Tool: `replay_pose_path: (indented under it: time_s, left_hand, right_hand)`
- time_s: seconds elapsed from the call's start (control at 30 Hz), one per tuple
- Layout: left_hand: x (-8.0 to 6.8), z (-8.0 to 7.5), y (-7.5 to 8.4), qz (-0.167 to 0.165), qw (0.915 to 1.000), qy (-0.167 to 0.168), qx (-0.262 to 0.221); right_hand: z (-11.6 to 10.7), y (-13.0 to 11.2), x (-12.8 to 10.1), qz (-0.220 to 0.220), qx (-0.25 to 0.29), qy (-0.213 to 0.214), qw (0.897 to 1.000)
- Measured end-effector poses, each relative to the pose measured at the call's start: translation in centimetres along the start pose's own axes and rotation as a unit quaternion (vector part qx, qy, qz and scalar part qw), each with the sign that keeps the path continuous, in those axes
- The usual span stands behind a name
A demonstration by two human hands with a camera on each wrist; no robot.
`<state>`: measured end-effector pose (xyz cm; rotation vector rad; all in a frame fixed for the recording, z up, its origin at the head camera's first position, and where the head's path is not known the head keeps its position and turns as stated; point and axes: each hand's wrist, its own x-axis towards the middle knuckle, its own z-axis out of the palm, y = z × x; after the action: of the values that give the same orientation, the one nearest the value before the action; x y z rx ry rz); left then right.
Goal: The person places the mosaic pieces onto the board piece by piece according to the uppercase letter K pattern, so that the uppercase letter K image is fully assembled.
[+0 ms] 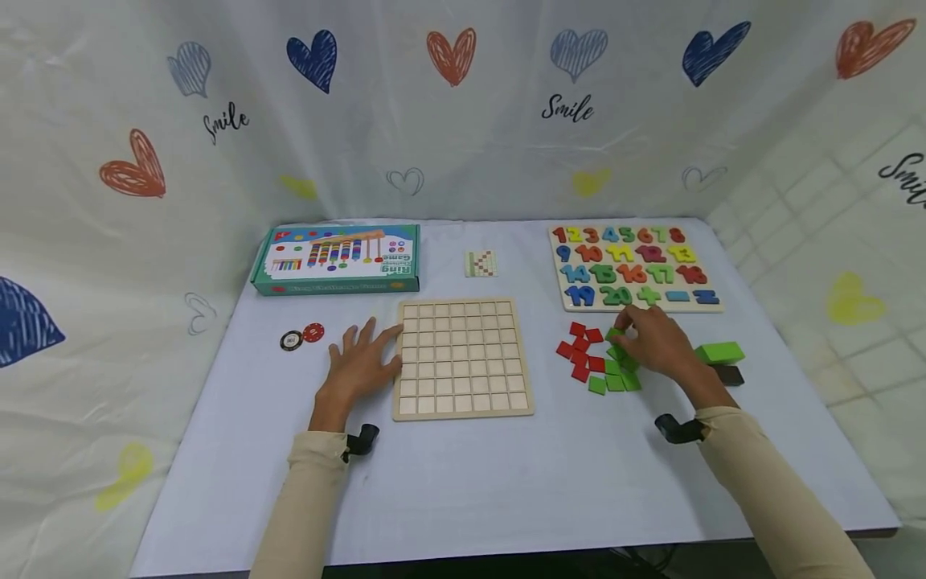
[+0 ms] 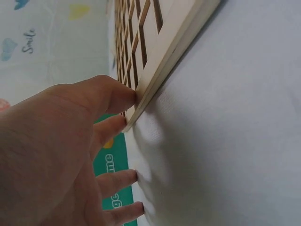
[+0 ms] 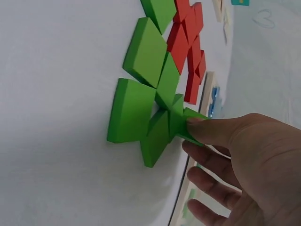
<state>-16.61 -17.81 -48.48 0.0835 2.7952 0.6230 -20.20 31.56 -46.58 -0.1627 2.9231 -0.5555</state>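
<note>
A wooden grid board [image 1: 463, 415] with bare square cells lies flat on the table. My left hand [image 1: 356, 366] rests at its left edge, thumb and index fingertip touching the rim, other fingers spread on the cloth, as the left wrist view shows. On the right, my right hand [image 1: 657, 342] pinches a green square tile [image 3: 190, 113] at the far end of a loose group of green tiles [image 3: 134, 113]. Its thumb lies on that tile; the other fingers are partly hidden behind. Red square tiles [image 1: 580, 359] are scattered just left of the green ones.
A number puzzle board [image 1: 615, 267] stands behind the tiles. Right of the hand are a green block [image 1: 719, 352] and a black piece [image 1: 727, 375]. A game box [image 1: 336, 261], a small patterned card [image 1: 481, 264], a black chip [image 1: 291, 341] and a red chip [image 1: 313, 332] lie further left.
</note>
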Motion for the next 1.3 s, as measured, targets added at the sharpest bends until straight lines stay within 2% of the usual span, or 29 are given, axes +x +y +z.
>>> replay_pose_path:
  time_s: [0.13,0.23,0.5,0.77,1.0,1.13,1.3]
  left_hand:
    - [-0.1,0.0,0.0,-0.006,1.0,-0.002,-0.002]
    - [0.0,0.0,0.0,-0.007,1.0,-0.004,-0.006]
    - [0.1,0.1,-0.1,-0.007,0.9999,-0.001,-0.008]
    - [0.1,0.6,-0.1,-0.012,0.9999,0.006,0.003]
    - [0.1,0.3,-0.4,-0.012,0.9998,0.0,0.013]
    - [0.1,0.1,-0.5,-0.01,0.9997,-0.013,0.015]
    - [0.2,0.1,-0.4,-0.01,0.9996,-0.021,0.014]
  right_hand:
    - [-0.3,-0.4,-0.1,-0.021,0.009,0.01,1.0]
    - [-0.8,-1.7,0.0,-0.04,0.029,0.016,0.999]
    - [-0.8,-8.9,2.0,-0.092,0.118,0.021,0.989]
    - [2.9,-16.3,5.0,-0.157,0.166,0.035,0.973]
    - [6.0,-20.8,7.5,-0.194,0.19,0.026,0.962]
    - [7.4,-22.6,8.7,-0.196,0.202,0.011,0.96]
    - [9.0,-24.1,9.9,-0.169,0.204,0.002,0.964]
